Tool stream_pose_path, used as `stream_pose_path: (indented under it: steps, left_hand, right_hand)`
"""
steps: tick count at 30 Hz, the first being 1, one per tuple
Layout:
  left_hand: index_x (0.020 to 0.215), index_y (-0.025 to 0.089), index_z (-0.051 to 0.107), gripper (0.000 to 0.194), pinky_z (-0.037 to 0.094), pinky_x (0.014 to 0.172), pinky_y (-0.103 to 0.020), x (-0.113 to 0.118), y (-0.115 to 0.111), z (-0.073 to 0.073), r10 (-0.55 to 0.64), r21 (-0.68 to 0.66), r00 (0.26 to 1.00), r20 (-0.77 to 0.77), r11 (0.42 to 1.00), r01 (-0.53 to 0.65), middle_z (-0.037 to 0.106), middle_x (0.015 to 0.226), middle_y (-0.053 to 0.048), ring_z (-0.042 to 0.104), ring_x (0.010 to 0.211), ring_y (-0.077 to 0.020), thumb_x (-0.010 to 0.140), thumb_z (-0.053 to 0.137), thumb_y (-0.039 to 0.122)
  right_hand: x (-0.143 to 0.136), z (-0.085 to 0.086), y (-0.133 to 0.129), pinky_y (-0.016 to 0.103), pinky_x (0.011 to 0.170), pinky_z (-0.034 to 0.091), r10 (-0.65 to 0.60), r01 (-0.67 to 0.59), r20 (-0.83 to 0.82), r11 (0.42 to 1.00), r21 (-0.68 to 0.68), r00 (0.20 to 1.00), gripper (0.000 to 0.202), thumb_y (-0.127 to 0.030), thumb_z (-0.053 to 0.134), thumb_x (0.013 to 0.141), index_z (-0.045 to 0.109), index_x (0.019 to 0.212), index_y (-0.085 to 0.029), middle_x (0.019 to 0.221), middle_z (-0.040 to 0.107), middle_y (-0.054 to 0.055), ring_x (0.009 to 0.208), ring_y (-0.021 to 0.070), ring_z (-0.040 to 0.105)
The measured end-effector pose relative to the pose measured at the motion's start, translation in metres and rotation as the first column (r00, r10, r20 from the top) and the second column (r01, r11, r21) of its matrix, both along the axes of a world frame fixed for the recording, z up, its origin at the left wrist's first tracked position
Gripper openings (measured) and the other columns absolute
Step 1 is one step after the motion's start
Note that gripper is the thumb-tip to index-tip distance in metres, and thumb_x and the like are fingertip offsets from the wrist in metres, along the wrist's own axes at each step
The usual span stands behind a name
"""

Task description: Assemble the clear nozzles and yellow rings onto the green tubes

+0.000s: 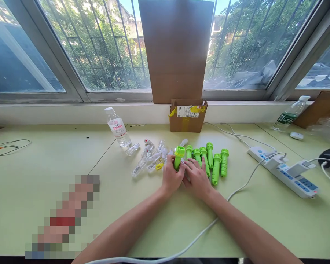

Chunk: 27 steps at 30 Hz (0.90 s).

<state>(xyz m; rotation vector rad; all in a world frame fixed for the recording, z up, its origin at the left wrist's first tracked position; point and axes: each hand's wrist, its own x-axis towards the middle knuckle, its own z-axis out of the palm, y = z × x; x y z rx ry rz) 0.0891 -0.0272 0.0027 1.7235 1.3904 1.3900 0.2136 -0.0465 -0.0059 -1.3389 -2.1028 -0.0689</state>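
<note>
My left hand is closed around a green plastic tube, held upright with its threaded neck up. My right hand is right beside it, fingers bent toward the left hand. A small clear piece shows by its fingertips, but what they grip is mostly hidden. Just beyond the right hand lie several more green tubes with ridged bodies and threaded ends. Left of the hands is a loose pile of clear plastic tubes, with a yellow ring-like piece among them.
A water bottle stands behind the pile. At the back is a small cardboard box. A power strip lies on the right, and its white cable passes under my right forearm. Another bottle is far right.
</note>
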Motion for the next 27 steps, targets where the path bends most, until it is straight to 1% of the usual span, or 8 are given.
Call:
stream_pose_path:
  steps: [3,7,9,11,15,21,24,27]
  left_hand:
    - [0.087,0.022,0.041,0.014,0.038,0.056,-0.023,0.001,-0.001,0.000,0.001,0.004,1.000,-0.009,1.000,-0.001,0.049,0.064,0.006,0.048,0.055,-0.0110,0.084,0.051,0.032]
    - [0.089,0.022,0.042,0.014,0.039,0.056,-0.023,0.001,0.000,-0.001,0.013,0.028,0.997,-0.074,1.000,-0.011,0.054,0.067,0.005,0.052,0.057,-0.0115,0.086,0.051,0.033]
    - [0.093,0.022,0.045,0.014,0.039,0.057,-0.023,-0.001,0.002,-0.002,0.022,0.070,0.987,-0.158,0.998,-0.011,0.058,0.072,0.003,0.055,0.061,-0.0127,0.086,0.050,0.032]
    - [0.096,0.022,0.048,0.014,0.037,0.056,-0.024,-0.004,0.005,-0.004,0.050,0.137,0.960,-0.275,0.990,-0.012,0.061,0.075,0.001,0.058,0.063,-0.0142,0.085,0.051,0.030]
    - [0.095,0.022,0.052,0.013,0.034,0.053,-0.025,-0.013,0.011,-0.002,0.121,0.294,0.855,-0.505,0.955,0.038,0.063,0.078,-0.002,0.061,0.067,-0.0168,0.084,0.053,0.027]
    - [0.097,0.024,0.057,0.012,0.030,0.050,-0.026,-0.026,0.021,0.013,0.159,0.360,0.709,-0.687,0.922,0.141,0.063,0.078,-0.004,0.060,0.067,-0.0178,0.090,0.049,0.031]
    - [0.099,0.025,0.059,0.015,0.030,0.050,-0.026,-0.038,0.024,0.018,0.200,0.394,0.669,-0.716,0.907,0.151,0.061,0.076,-0.004,0.058,0.067,-0.0184,0.090,0.049,0.032]
    - [0.101,0.025,0.060,0.016,0.032,0.051,-0.025,-0.056,0.021,0.017,0.161,0.377,0.654,-0.739,0.903,0.204,0.062,0.078,-0.005,0.060,0.071,-0.0193,0.088,0.052,0.029]
  right_hand:
    - [0.001,0.002,0.001,0.055,0.113,0.010,0.009,-0.006,-0.070,0.999,0.039,0.998,0.026,-0.018,0.045,0.091,0.062,0.111,-0.022,0.103,0.071,0.006,0.110,0.0250,0.058]
    - [0.004,0.005,0.003,0.050,0.107,0.026,-0.092,0.124,-0.253,0.986,0.114,0.963,0.025,-0.023,0.038,0.096,0.060,0.105,-0.018,0.097,0.071,0.009,0.096,0.0230,0.063]
    - [0.007,0.007,0.003,0.046,0.096,0.038,-0.151,0.216,-0.398,0.968,0.123,0.905,0.027,-0.028,0.034,0.097,0.058,0.104,-0.017,0.097,0.069,0.010,0.091,0.0232,0.062]
    - [0.011,0.009,0.003,0.039,0.079,0.046,-0.201,0.275,-0.539,0.959,0.061,0.818,0.031,-0.034,0.031,0.098,0.057,0.102,-0.017,0.092,0.068,0.010,0.083,0.0228,0.063]
    - [0.018,0.009,0.004,0.033,0.057,0.044,-0.247,0.271,-0.705,0.959,-0.080,0.664,0.036,-0.043,0.030,0.097,0.055,0.094,-0.019,0.075,0.064,0.007,0.061,0.0203,0.060]
    - [0.020,0.010,0.006,0.031,0.051,0.045,-0.203,0.274,-0.834,0.959,-0.065,0.513,0.035,-0.048,0.032,0.096,0.051,0.088,-0.020,0.074,0.060,0.004,0.055,0.0172,0.059]
    - [0.020,0.013,0.006,0.031,0.053,0.046,-0.189,0.280,-0.856,0.958,-0.053,0.482,0.036,-0.049,0.032,0.096,0.051,0.087,-0.020,0.075,0.059,0.004,0.055,0.0169,0.060]
    - [0.019,0.014,0.005,0.032,0.054,0.047,-0.185,0.255,-0.850,0.965,-0.062,0.494,0.034,-0.049,0.032,0.096,0.050,0.088,-0.020,0.075,0.060,0.005,0.056,0.0176,0.061]
